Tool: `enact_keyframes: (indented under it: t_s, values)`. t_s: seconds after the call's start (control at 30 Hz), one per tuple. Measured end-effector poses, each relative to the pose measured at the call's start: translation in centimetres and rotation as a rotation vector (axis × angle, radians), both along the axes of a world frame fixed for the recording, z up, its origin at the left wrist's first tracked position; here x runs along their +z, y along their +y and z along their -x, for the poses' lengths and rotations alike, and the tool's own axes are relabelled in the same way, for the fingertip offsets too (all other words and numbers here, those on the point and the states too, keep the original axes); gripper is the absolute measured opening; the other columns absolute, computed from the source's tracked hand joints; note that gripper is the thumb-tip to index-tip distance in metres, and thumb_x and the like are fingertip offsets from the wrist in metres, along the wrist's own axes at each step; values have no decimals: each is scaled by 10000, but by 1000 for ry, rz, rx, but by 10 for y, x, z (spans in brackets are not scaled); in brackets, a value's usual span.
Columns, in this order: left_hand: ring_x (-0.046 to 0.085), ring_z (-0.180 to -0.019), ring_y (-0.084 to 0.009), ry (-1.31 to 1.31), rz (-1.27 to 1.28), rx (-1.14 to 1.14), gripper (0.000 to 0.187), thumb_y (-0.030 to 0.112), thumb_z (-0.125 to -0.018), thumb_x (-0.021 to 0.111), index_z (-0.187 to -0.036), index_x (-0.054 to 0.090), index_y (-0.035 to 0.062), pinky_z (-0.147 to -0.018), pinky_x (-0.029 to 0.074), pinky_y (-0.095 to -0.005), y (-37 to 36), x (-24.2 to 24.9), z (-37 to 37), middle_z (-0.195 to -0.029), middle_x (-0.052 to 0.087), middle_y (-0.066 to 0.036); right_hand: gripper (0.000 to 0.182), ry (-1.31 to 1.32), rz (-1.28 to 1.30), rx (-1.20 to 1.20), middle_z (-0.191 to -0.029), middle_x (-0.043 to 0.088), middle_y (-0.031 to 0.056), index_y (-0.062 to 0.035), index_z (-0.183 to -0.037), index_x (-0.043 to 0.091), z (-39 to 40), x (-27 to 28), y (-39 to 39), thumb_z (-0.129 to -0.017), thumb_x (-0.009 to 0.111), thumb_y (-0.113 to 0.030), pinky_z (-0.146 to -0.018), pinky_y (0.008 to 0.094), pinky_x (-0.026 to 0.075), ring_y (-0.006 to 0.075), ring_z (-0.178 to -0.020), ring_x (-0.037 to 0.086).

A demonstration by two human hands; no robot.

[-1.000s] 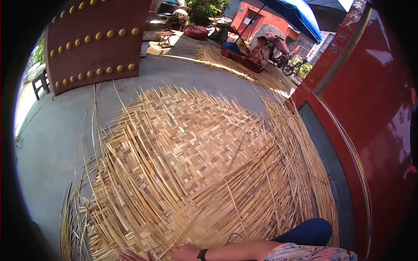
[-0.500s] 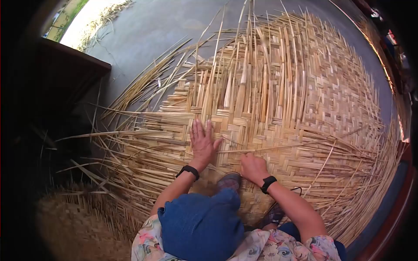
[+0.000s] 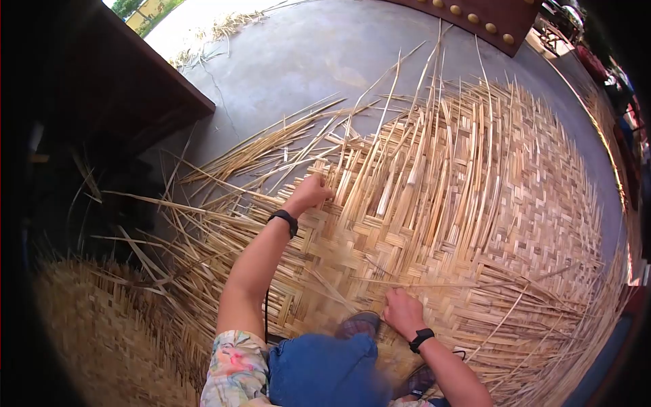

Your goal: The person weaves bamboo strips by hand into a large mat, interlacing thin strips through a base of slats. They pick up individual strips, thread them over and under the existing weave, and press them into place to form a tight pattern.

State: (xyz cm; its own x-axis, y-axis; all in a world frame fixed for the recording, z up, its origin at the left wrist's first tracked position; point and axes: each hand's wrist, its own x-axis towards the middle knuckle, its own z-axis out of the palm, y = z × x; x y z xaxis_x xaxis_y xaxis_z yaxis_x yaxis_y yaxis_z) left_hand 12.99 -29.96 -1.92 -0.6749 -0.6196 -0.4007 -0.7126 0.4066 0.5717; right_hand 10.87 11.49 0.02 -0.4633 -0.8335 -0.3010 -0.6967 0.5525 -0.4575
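A large half-woven mat (image 3: pixel 536 169) of split reed strips spreads over the floor around my feet. My left hand (image 3: pixel 312 192) is stretched forward to the mat's left part, its fingers closed on the reed strips (image 3: pixel 347 193) that run away from me. Nearer my body, my right hand (image 3: pixel 404 312) rests low over the weave with curled fingers. A thin loose strip (image 3: pixel 441 283) passes close to its fingertips; what those fingers hold, if anything, is hidden.
Loose reed strips (image 3: pixel 261 146) lie on the grey floor (image 3: pixel 298 61) beyond the mat's left edge. A dark wooden panel (image 3: pixel 169 81) stands at left, and a studded red board (image 3: pixel 468 20) at the far side. Another woven piece (image 3: pixel 102 325) lies lower left.
My left hand has gone from lying flat on the weave to closed fingers farther forward at the long strips. My right hand stays closed near the loose strip. The view has shifted forward.
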Motion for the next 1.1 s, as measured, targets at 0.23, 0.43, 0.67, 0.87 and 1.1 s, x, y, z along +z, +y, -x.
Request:
enact_keyframes:
  t_s: [0.23,0.43,0.67,0.87,1.1]
  values:
    - [640,-671,-182,23,-370,-61,304,164,-712,831,-868,674,-44,-561,496,-352,-22,2,2,-757,676,-82,132,46,7,42,-834,626,151,-86,-876,617,2,-11,-1,-774,656,-159,-596,473,552,368,-699,670]
    - [649,-690,-163,36,-576,82,190,65,-769,766,-933,700,-3,-554,498,-312,-16,12,0,-799,685,-67,134,31,-26,40,-825,622,151,-80,-873,617,1,-9,-3,-775,662,-159,-591,465,550,359,-686,666]
    - [705,-758,-158,189,-755,120,240,-32,-802,741,-1039,715,-4,-602,549,-280,-16,20,-6,-910,735,-73,131,51,6,29,-825,623,147,-83,-875,619,0,-16,0,-773,661,-154,-590,461,550,351,-691,669]
    - [683,-782,-143,331,-677,169,288,-45,-808,733,-1094,704,-31,-714,565,-289,5,7,-5,-925,730,-66,126,37,-31,29,-831,636,142,-86,-873,633,-6,-12,-5,-790,653,-178,-573,458,550,327,-682,682]
    - [659,-712,-151,315,-598,-57,442,87,-877,511,-1303,559,-20,-630,541,-269,1,3,5,-907,687,-47,183,-98,38,-54,-891,630,204,6,-927,629,-1,-13,8,-770,636,-87,-641,475,554,375,-756,679]
